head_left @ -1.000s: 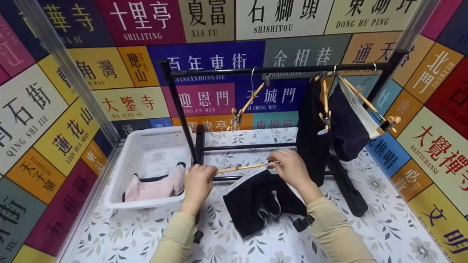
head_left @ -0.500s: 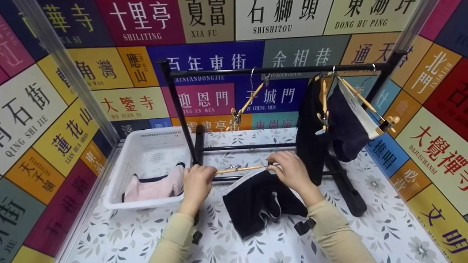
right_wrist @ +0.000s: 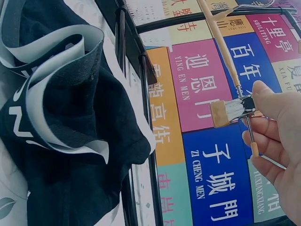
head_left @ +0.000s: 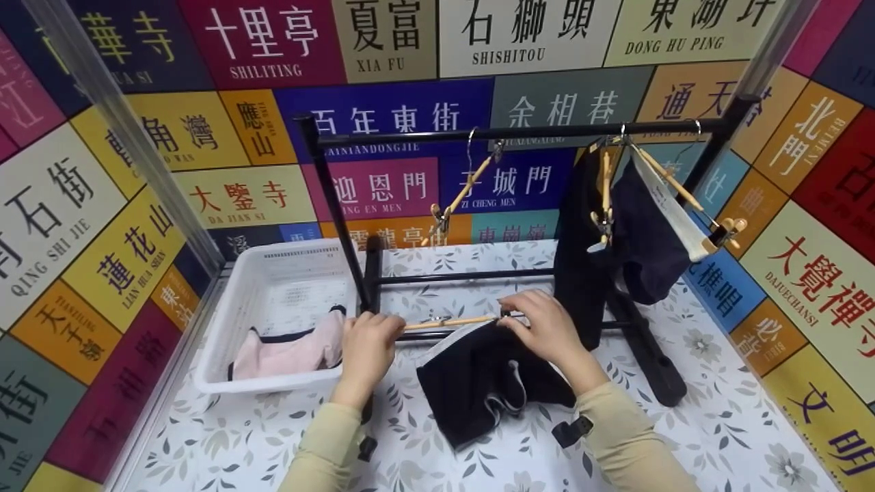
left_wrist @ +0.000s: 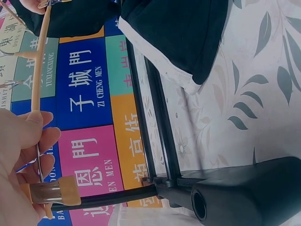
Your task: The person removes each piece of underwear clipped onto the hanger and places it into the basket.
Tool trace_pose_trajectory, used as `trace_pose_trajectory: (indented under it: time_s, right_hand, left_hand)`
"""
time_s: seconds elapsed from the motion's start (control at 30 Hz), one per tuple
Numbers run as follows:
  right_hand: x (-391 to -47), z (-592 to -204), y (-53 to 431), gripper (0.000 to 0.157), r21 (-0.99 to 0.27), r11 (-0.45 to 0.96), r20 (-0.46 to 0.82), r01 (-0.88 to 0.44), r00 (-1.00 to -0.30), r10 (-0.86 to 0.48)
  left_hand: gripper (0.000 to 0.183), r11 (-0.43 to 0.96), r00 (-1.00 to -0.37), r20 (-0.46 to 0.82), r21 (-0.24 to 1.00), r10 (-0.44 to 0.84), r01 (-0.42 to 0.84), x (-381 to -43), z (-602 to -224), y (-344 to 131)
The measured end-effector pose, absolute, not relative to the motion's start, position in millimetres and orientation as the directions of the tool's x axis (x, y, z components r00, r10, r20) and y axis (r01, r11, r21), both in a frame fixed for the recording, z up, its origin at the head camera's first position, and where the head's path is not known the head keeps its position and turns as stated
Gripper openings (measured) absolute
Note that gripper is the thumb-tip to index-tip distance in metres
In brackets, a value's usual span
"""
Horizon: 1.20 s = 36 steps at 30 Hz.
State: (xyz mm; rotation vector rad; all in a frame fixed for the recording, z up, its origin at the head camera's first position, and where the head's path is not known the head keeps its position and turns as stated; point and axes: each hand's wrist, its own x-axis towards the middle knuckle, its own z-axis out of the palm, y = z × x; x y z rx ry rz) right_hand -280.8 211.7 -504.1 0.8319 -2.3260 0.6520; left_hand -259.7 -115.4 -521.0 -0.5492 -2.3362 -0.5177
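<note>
A wooden clip hanger [head_left: 454,322] stretches roughly level between the two hands, above a pair of black underpants [head_left: 465,389]. The left hand [head_left: 369,345] grips its left end; in the left wrist view the fingers curl round the bar beside a clip [left_wrist: 54,191]. At the other end, the right hand [head_left: 547,324] pinches the metal clip [right_wrist: 233,110] between thumb and fingers, and no cloth shows in that clip. The underpants lie on the table with their pale-lined waistband folded and partly standing up; lettering shows on it in the right wrist view.
A black rack [head_left: 526,131] stands behind the hands. One bare clip hanger [head_left: 472,179] hangs from its rail; dark garments [head_left: 653,232] hang at the right. A white basket [head_left: 236,301] at the left holds a pink garment [head_left: 287,352]. The tabletop [head_left: 225,444] is leaf-patterned.
The hanger and both hands have sunk slightly, the right hand a little more. The underpants lie in nearly the same place.
</note>
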Motion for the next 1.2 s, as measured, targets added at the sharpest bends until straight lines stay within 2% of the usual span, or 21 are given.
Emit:
trace_pose_trajectory:
  time_s: [0.47,0.7,0.9,1.2]
  right_hand:
    - [-276,-508,215,0.033,-0.254,0.679,0.658,-0.689,-0.638,-0.401]
    - [-273,-509,215,0.040,-0.262,0.678,0.636,-0.687,-0.651,-0.414]
    - [-270,-511,213,0.046,-0.242,0.669,0.634,-0.702,-0.637,-0.439]
    - [-266,-513,211,0.039,-0.195,0.677,0.632,-0.710,-0.619,-0.467]
  left_hand:
    - [0.004,0.830,-0.683,0.685,0.209,0.253,0.518,-258,-524,-113]
    - [0.005,0.835,-0.690,0.678,0.206,0.254,0.510,-257,-524,-112]
    - [0.006,0.827,-0.703,0.662,0.224,0.258,0.515,-255,-525,-107]
    - [0.006,0.821,-0.688,0.673,0.213,0.269,0.530,-255,-525,-99]
